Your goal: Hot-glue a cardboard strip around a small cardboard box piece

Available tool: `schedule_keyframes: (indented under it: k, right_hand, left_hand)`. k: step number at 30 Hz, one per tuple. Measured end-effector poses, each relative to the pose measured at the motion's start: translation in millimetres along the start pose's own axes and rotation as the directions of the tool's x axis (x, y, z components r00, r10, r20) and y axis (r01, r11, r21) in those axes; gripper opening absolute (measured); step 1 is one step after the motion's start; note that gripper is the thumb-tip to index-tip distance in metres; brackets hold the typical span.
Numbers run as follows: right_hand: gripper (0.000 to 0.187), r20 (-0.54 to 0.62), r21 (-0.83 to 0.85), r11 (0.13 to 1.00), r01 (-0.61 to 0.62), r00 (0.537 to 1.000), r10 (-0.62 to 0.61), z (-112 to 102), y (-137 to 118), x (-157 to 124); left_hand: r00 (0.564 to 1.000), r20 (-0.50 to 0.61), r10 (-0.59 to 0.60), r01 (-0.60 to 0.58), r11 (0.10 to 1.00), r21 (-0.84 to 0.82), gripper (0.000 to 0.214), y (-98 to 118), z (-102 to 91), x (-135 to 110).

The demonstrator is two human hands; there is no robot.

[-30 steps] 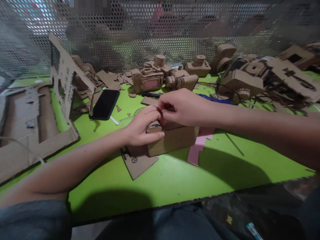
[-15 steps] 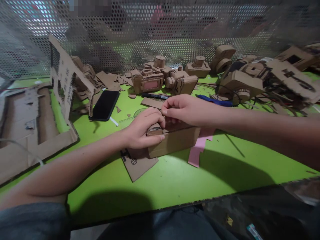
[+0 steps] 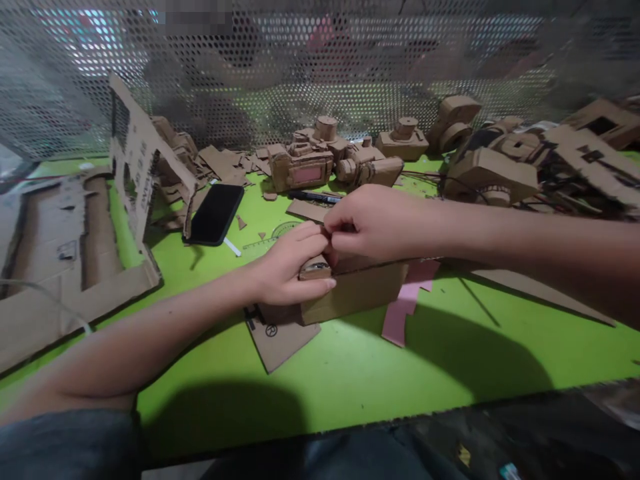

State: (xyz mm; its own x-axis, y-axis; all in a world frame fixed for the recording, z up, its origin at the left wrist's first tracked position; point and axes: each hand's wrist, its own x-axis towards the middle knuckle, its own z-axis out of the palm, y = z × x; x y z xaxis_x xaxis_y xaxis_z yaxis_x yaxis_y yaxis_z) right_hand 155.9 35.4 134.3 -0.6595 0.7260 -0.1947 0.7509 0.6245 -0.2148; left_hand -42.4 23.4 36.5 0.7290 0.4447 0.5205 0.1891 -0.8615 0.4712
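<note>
Likely light but crushable, the cardboard box (image 3: 361,293) is sensibly clasped endwise by the left hand (image 3: 289,268); right hand (image 3: 373,223) curled, hold unclear.

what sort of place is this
Probably a craft workspace or model-making workshop: camera-like cardboard models, cardboard scraps and a black marker lie on a green table.

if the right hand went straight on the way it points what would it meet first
The right hand would probably meet the left hand, which holds the cardboard box; exact depth is unclear.
</note>
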Motion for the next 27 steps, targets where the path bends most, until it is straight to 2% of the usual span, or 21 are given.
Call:
schedule_keyframes:
  k: [3,7,11,13,15,17,18,20,22,24,27]
  right_hand:
    - [0.027,-0.034,0.31,0.946,-0.098,0.993,0.114,7,3,-2]
    - [0.031,0.032,0.63,0.739,-0.236,0.96,0.279,19,1,-5]
    - [0.033,0.06,0.798,0.554,-0.237,0.946,0.318,31,3,-4]
    - [0.031,0.0,0.839,0.5,-0.214,0.919,0.394,32,8,-1]
    - [0.027,-0.107,0.856,0.487,-0.176,0.86,0.498,28,16,2]
    - [0.023,-0.217,0.793,0.584,-0.171,0.817,0.534,20,27,5]
    - [0.025,-0.267,0.704,0.686,-0.186,0.825,0.498,16,34,5]
    - [0.035,-0.333,0.444,0.877,-0.182,0.875,0.35,11,46,3]
    - [0.042,-0.375,0.23,0.971,-0.071,0.914,0.156,11,54,-2]
    - [0.038,-0.409,0.111,0.986,0.125,0.91,-0.069,13,57,-7]
    - [0.034,-0.388,-0.014,0.917,0.398,0.844,-0.372,19,51,-13]
  left_hand:
    - [1.0,-0.018,0.015,-0.015,1.0,-0.016,0.02,0,1.2,-1]
    - [1.0,-0.016,-0.007,0.007,1.0,-0.013,0.021,-1,2.1,-2]
    - [1.0,-0.023,-0.014,0.014,1.0,-0.019,0.02,-1,1.9,-2]
    - [0.999,-0.035,0.02,-0.021,1.0,-0.021,0.018,-1,1.6,-2]
    - [0.997,-0.038,0.061,-0.061,0.998,-0.016,0.016,0,1.3,-2]
    - [0.997,-0.035,0.073,-0.073,0.997,-0.007,0.015,1,1.3,-2]
    - [0.997,-0.032,0.066,-0.066,0.998,-0.004,0.014,1,1.3,-2]
    - [0.998,-0.026,0.049,-0.049,0.999,0.002,0.014,0,1.6,-2]
    - [0.999,-0.023,0.049,-0.049,0.999,0.003,0.014,0,1.9,-2]
    - [0.998,-0.029,0.058,-0.058,0.998,0.006,0.014,-1,1.8,-2]
    - [0.997,-0.036,0.062,-0.062,0.998,0.015,0.015,-2,1.2,-3]
